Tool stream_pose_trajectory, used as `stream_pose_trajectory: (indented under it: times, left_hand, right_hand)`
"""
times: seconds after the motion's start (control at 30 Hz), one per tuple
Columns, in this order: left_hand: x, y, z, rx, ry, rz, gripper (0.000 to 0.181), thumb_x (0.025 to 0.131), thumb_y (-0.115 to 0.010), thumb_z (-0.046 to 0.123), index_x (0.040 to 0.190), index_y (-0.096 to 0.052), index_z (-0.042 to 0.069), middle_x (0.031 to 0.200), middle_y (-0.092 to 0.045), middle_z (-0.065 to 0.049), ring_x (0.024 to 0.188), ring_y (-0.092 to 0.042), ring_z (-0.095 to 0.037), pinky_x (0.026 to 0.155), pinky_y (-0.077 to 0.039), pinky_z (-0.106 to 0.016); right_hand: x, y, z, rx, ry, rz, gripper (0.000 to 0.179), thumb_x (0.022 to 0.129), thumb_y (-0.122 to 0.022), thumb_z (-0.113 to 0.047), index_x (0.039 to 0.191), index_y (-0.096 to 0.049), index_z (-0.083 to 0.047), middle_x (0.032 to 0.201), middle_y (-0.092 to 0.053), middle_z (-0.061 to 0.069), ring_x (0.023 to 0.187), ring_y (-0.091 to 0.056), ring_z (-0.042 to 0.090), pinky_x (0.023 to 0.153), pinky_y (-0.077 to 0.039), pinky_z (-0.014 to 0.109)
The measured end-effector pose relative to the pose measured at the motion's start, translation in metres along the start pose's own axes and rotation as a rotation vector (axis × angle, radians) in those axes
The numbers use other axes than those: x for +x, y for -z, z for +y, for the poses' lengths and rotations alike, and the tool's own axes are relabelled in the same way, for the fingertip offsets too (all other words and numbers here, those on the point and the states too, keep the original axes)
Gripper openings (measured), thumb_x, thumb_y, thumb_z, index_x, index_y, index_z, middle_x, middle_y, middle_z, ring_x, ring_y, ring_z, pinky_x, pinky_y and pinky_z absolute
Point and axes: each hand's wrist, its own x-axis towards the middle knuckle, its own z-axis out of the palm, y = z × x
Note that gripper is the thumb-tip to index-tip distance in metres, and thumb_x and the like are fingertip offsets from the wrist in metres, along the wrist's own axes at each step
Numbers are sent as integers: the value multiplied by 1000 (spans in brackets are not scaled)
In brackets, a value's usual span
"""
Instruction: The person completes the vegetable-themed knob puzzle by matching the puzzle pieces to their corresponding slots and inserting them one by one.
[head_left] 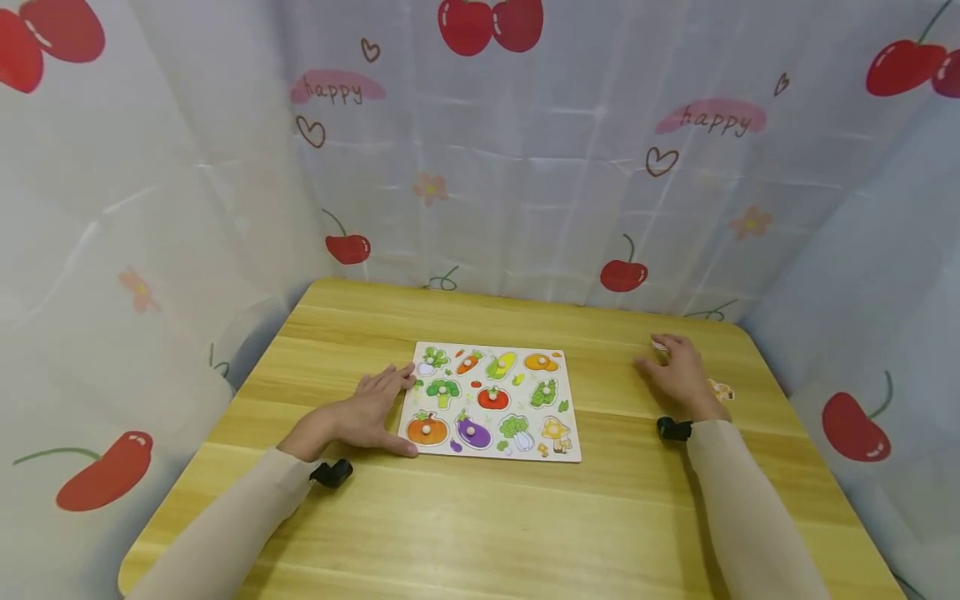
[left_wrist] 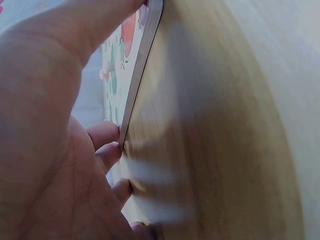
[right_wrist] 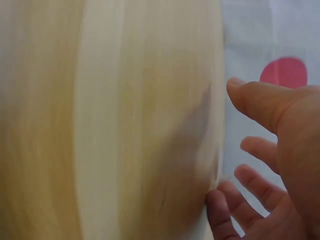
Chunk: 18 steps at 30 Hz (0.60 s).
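Observation:
A wooden vegetable puzzle board, with knobbed pictures of an eggplant, a tomato, a broccoli and several others, lies flat on the table. My left hand spreads along its left edge, the thumb at the near corner and fingertips near the far one. In the left wrist view, fingertips touch the board's side. To the right, my right hand hovers low over the table, thumb apart from the fingers, holding nothing visible. A small pale piece shows by its fingertips, partly hidden. Beside that wrist lies an orange-and-white piece.
The yellow wooden table has rounded corners. White curtains printed with cherries and hearts hang round its back and sides. Black wrist cameras sit under both wrists.

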Motion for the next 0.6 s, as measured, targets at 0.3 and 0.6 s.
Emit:
stream_pose_trajectory:
  times: [0.3,0.6]
  left_hand:
    - [1,2,-2,6,-13,7,127,92,-96,61,178,-29,-3,197,-8,-24,181,-4,-60,139,-4,-89]
    - [-1,2,0,-1,1,-1,127,92,-97,61,179,-29,-2,197,-7,-22,182,-3,-57,141,-4,-86]
  right_hand:
    - [6,6,9,-65,-17,-46,84,117,-74,-31,173,-36,17,177,-36,49,164,-33,70,135,-29,84]
    - [-9,3,5,53,-5,-54,63,118,-73,-25,170,-53,5,169,-53,39,149,-60,60,125,-50,76]
